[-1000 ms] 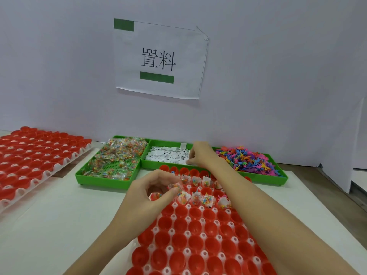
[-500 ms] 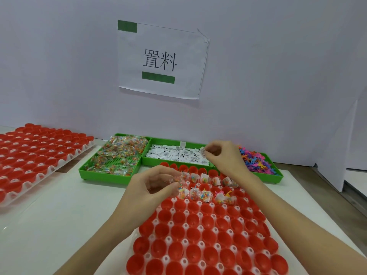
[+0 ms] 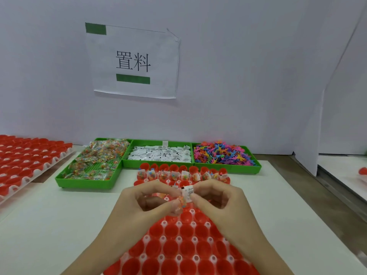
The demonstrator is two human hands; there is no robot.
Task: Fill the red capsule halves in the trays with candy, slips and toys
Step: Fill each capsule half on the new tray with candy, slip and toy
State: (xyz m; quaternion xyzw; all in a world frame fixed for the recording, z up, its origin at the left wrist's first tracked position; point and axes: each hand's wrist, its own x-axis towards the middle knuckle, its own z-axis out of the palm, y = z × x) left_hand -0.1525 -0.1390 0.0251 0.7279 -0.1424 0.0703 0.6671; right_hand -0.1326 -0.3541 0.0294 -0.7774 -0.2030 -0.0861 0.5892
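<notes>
At the far left a spare tray of red capsule halves (image 3: 25,161) sits on the worktop (image 3: 49,225), well apart from the work; nothing threatens it. Next comes the green bin of candy packets (image 3: 95,163), then the bin of printed slips (image 3: 158,154), then the bin of coloured toys (image 3: 220,153), all three side by side against the white wall.

In front of them lies the working tray (image 3: 178,245). Its far rows hold capsule halves already stuffed with packets and slips (image 3: 182,175); the near rows are bare red cups.

Over the middle of that tray the left hand (image 3: 145,203) has its fingers curled, thumb and forefinger pinching a small clear candy packet (image 3: 181,202). Just beside it, touching at the fingertips, the right hand (image 3: 216,199) pinches a folded white slip (image 3: 187,192), its other fingers tucked in.

The risks, as I judge them: both pieces are small and held only at the tips, so passing them together could let the slip flutter off onto the worktop or into a cup that already has one. The filled cups look crowded, with packets standing proud of the rims, so a brushing wrist could flick contents out. Dropping the pair into the wrong cup would leave one short and another doubled, hard to spot later among so many alike.
</notes>
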